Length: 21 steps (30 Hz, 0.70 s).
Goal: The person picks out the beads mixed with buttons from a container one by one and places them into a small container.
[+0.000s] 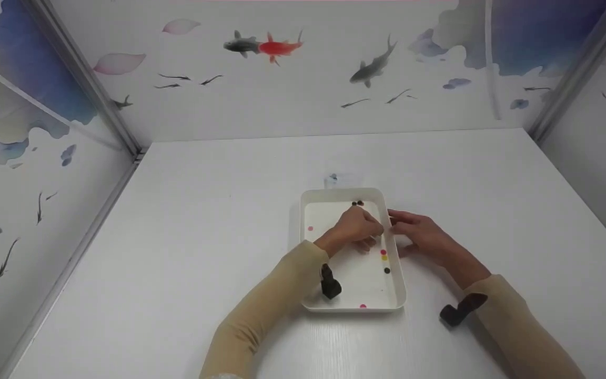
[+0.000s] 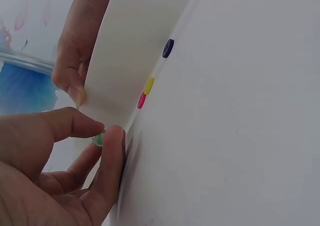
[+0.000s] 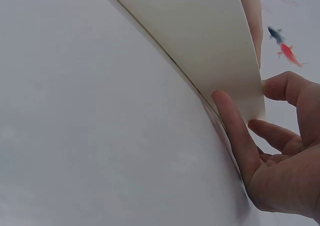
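A white rectangular tray (image 1: 353, 310) lies on the table with small round buttons in it. My left hand (image 1: 356, 225) is inside, near the right wall, pinching a small green button (image 2: 98, 138) between thumb and finger. Along that wall lie a pink button (image 2: 142, 101), a yellow button (image 2: 149, 85) and a dark button (image 2: 168, 48). My right hand (image 1: 426, 239) is outside the same wall. Its fingers (image 3: 232, 118) touch the outer side and the rim, with none seen reaching inside.
Two dark brown buttons (image 1: 357, 203) sit at the tray's far end. One pink button (image 1: 310, 228) is by the left wall, another pink button (image 1: 363, 306) by the near wall. Behind the tray stands a small clear container (image 1: 333, 180). Printed panels (image 1: 308, 105) enclose the white table.
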### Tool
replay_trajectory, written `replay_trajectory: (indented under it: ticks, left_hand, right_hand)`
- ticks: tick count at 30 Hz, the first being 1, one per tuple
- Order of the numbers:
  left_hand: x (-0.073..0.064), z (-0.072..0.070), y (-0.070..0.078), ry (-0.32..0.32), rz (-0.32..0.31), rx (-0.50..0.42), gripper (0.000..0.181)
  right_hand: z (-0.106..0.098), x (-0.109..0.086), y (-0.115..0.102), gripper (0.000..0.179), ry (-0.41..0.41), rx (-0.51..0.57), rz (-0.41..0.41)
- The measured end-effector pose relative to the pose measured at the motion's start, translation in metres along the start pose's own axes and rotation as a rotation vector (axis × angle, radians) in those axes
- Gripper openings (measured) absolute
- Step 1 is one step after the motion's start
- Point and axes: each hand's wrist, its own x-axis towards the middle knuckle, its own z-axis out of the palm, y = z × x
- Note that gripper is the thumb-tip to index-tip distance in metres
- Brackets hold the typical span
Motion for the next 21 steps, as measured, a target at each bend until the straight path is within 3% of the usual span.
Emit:
replay_trajectory:
  ticks: [9,16,21]
  left_hand:
    - [0.000,-0.006,0.002,-0.007,0.029,0.024,0.008]
    - [-0.002,-0.019,0.007,-0.016,0.056,-0.047,0.012]
    - [-0.004,-0.027,0.011,-0.015,0.061,-0.056,0.016]
  right_hand:
    - [-0.001,0.003,0.001,0.056,0.007,-0.003,0.012]
    - [-0.001,0.002,0.001,0.054,-0.004,0.024,0.014]
    - [0.001,0.003,0.001,0.054,0.007,-0.014,0.024]
